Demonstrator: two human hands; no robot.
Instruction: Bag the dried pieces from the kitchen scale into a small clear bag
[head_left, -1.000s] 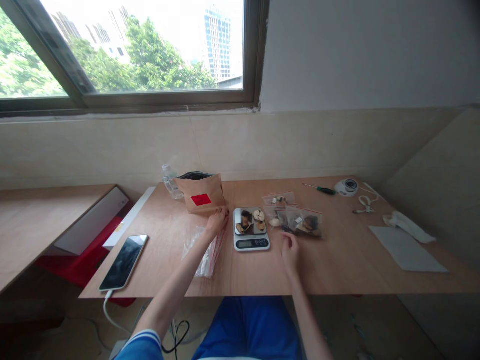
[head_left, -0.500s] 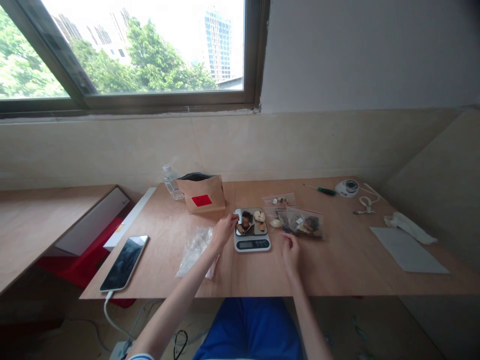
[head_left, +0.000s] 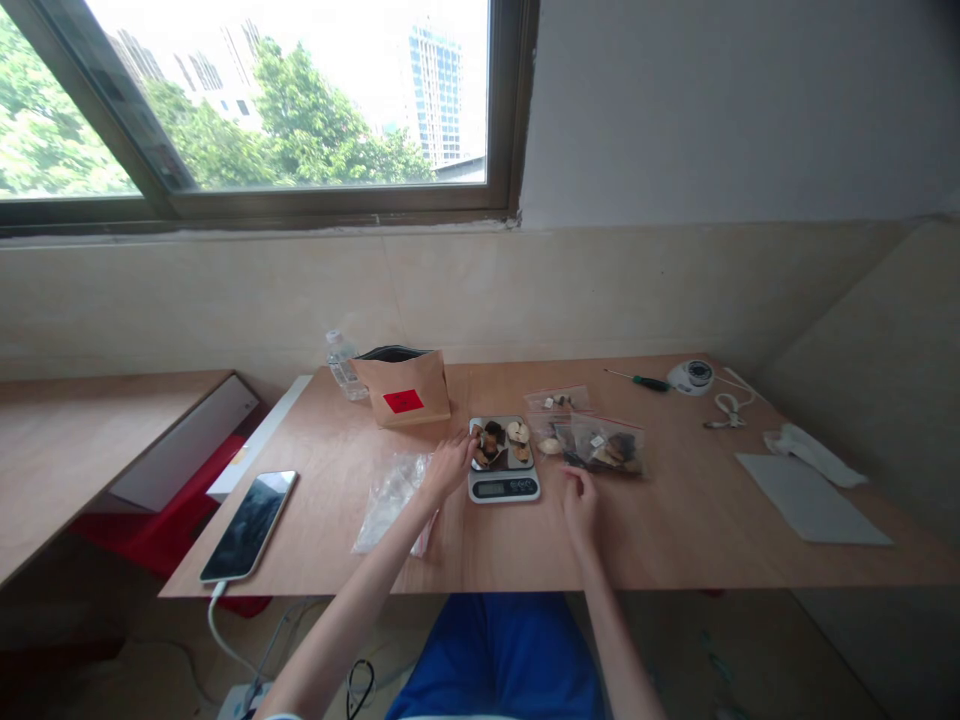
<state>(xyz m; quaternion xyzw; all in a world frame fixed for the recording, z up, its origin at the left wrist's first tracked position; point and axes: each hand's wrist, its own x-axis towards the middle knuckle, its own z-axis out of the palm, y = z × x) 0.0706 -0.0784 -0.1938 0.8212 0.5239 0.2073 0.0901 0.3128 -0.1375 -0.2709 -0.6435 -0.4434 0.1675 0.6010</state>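
A small kitchen scale sits mid-table with several brown and pale dried pieces on its metal pan. My left hand is at the scale's left edge, its fingertips at the pieces on the pan. My right hand rests on the wood to the right of the scale, fingers loosely apart, holding nothing. Just beyond it lie clear zip bags filled with dried pieces. A stack of clear zip bags with nothing in them lies left of my left hand. A brown paper pouch with a red label stands behind.
A phone on a cable lies near the table's left front corner. A water bottle stands behind the pouch. At the far right are a screwdriver, a round white device, a cable and a grey sheet.
My left hand moved right from the foot of the brown pouch to the scale pan. The right hand barely shifted.
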